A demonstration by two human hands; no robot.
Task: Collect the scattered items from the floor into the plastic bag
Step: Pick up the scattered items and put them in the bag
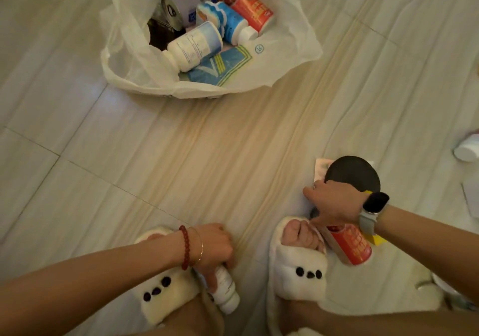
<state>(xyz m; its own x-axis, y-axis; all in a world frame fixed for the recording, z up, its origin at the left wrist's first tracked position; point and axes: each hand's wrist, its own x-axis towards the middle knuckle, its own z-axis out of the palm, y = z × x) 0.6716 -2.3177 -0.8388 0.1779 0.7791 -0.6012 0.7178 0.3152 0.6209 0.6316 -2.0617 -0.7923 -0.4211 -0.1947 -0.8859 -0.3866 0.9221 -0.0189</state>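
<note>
A white plastic bag (pixel 282 58) lies open on the floor at the top, holding several bottles and packets. My left hand (pixel 215 247) at the bottom centre is closed around a white bottle (pixel 226 293) between my slippers. My right hand (pixel 334 206) grips a red-labelled bottle (pixel 350 245) that lies just right of my right slipper. A black round-topped container (pixel 355 173) stands right behind that hand, partly on a pale flat packet (pixel 319 171).
My two white furry slippers (pixel 298 278) are at the bottom. Another white bottle (pixel 467 150) lies at the right edge, with a flat pale item (pixel 472 199) below it. A yellow packet (pixel 377 240) peeks out under my right wrist. Pale floor tiles lie between me and the bag.
</note>
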